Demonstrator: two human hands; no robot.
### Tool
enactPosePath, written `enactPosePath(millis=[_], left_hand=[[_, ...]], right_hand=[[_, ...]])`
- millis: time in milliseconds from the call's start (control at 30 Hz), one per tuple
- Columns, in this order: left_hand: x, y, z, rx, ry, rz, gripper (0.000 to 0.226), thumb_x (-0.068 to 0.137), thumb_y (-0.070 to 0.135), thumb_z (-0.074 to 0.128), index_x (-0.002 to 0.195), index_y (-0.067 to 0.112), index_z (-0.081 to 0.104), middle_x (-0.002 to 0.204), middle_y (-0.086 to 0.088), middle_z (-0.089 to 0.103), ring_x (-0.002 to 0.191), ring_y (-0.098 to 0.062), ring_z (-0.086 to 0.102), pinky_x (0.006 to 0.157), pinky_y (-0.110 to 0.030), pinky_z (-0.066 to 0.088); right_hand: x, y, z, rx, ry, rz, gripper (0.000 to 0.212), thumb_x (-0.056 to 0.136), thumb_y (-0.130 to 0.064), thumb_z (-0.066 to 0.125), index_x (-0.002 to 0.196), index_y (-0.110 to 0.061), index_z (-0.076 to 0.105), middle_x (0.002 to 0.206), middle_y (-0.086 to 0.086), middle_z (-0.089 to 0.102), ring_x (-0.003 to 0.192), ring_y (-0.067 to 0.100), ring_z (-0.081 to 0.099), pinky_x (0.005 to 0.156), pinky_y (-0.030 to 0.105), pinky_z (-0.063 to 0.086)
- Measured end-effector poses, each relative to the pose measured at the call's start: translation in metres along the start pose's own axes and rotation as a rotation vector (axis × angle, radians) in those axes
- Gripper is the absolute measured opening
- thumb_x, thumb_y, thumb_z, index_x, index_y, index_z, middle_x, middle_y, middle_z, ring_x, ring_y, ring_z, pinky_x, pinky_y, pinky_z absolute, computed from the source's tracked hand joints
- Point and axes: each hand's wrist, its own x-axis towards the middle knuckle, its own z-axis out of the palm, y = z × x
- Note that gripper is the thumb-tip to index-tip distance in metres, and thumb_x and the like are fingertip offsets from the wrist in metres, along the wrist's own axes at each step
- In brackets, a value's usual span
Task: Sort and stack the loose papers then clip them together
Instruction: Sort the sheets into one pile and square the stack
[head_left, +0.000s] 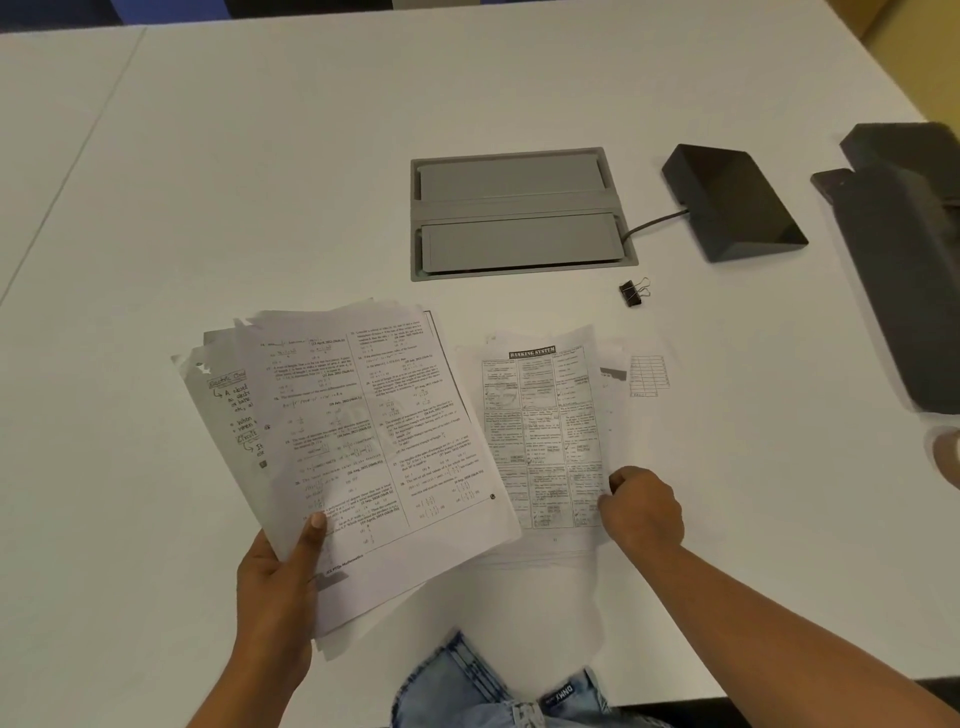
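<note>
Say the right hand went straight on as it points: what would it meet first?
The right hand pinches the banking sheet; beyond it, likely the sheaf in the left hand, though depth is unclear.

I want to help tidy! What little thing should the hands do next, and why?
Probably the right hand should settle the Banking System sheet squarely on the table pile: sheets beneath it stick out unevenly, the left hand holds a fanned bundle, and the binder clip lies unused.

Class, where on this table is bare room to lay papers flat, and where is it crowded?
Bare: white table left of the held papers and of the cable hatch. Crowded: right side, with banking sheet, binder clip and dark box.
</note>
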Motion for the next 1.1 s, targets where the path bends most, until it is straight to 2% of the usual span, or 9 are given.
enactPosePath(millis=[67, 167, 233, 433, 500, 600, 800, 900, 1100], left_hand=[[0.000, 0.000, 0.001, 0.008, -0.001, -0.001, 0.018, 0.096, 0.022, 0.059, 0.114, 0.022, 0.061, 0.096, 0.007, 0.073, 0.088, -0.022, 0.066, 0.084, -0.042, 0.054], [0.001, 0.000, 0.000, 0.014, -0.010, 0.002, 0.008, 0.096, 0.020, 0.059, 0.100, 0.026, 0.064, 0.079, 0.017, 0.077, 0.084, -0.016, 0.068, 0.065, -0.029, 0.060], [0.001, 0.002, 0.000, 0.013, -0.004, 0.002, 0.009, 0.097, 0.020, 0.058, 0.096, 0.027, 0.063, 0.077, 0.017, 0.077, 0.084, -0.016, 0.067, 0.066, -0.031, 0.058], [0.005, 0.007, -0.006, 0.010, 0.016, 0.022, 0.007, 0.097, 0.020, 0.058, 0.100, 0.025, 0.063, 0.097, 0.009, 0.070, 0.086, -0.017, 0.066, 0.068, -0.029, 0.056], [0.007, 0.008, -0.009, 0.018, 0.026, 0.036, 0.012, 0.097, 0.020, 0.058, 0.108, 0.022, 0.061, 0.099, 0.006, 0.069, 0.086, -0.018, 0.066, 0.065, -0.027, 0.060], [0.012, 0.007, -0.014, 0.036, 0.051, 0.051, 0.021, 0.097, 0.021, 0.058, 0.117, 0.018, 0.058, 0.108, -0.005, 0.068, 0.092, -0.028, 0.064, 0.083, -0.040, 0.055], [0.022, 0.004, -0.022, 0.026, 0.070, 0.053, 0.033, 0.096, 0.023, 0.059, 0.128, 0.014, 0.057, 0.119, -0.010, 0.065, 0.104, -0.036, 0.061, 0.090, -0.047, 0.050], [0.024, 0.003, -0.020, 0.027, 0.056, 0.054, 0.032, 0.097, 0.023, 0.059, 0.128, 0.014, 0.058, 0.118, -0.010, 0.066, 0.103, -0.035, 0.062, 0.090, -0.047, 0.052], [0.020, 0.004, -0.009, 0.016, 0.022, 0.070, 0.024, 0.097, 0.020, 0.058, 0.121, 0.018, 0.059, 0.104, -0.001, 0.069, 0.090, -0.023, 0.065, 0.071, -0.033, 0.053]], right_hand=[[0.001, -0.001, -0.001, 0.007, -0.012, -0.005, 0.009, 0.081, -0.015, 0.067, 0.076, -0.021, 0.063, 0.072, -0.003, 0.063, 0.061, 0.017, 0.058, 0.052, 0.022, 0.040], [0.002, 0.000, -0.002, 0.064, -0.017, -0.017, 0.011, 0.078, -0.015, 0.069, 0.078, -0.023, 0.062, 0.072, -0.005, 0.063, 0.065, 0.018, 0.061, 0.054, 0.023, 0.043], [0.003, 0.001, -0.004, 0.141, -0.030, -0.054, 0.015, 0.077, -0.014, 0.071, 0.079, -0.021, 0.058, 0.074, -0.006, 0.063, 0.066, 0.017, 0.061, 0.053, 0.023, 0.042], [0.009, 0.018, -0.023, 0.385, -0.161, -0.126, 0.014, 0.083, -0.007, 0.066, 0.084, -0.020, 0.070, 0.084, -0.002, 0.073, 0.077, 0.020, 0.069, 0.072, 0.040, 0.060], [0.012, 0.031, -0.031, 0.506, -0.210, -0.107, 0.019, 0.086, -0.003, 0.067, 0.090, -0.021, 0.071, 0.093, 0.003, 0.075, 0.084, 0.022, 0.071, 0.074, 0.038, 0.059], [0.016, 0.053, -0.042, 0.588, -0.216, -0.082, 0.017, 0.087, -0.003, 0.068, 0.098, -0.016, 0.073, 0.096, 0.003, 0.075, 0.089, 0.023, 0.071, 0.074, 0.033, 0.057], [0.020, 0.085, -0.050, 0.754, -0.202, -0.027, 0.021, 0.085, -0.008, 0.073, 0.105, -0.011, 0.074, 0.102, 0.008, 0.077, 0.097, 0.030, 0.072, 0.093, 0.053, 0.054], [0.020, 0.090, -0.054, 0.808, -0.189, -0.007, 0.021, 0.086, -0.005, 0.070, 0.107, -0.009, 0.073, 0.104, 0.010, 0.076, 0.097, 0.032, 0.072, 0.092, 0.052, 0.054], [0.021, 0.088, -0.051, 0.729, -0.086, -0.002, 0.021, 0.087, -0.002, 0.069, 0.105, -0.011, 0.072, 0.095, 0.004, 0.074, 0.086, 0.024, 0.069, 0.078, 0.033, 0.053]])
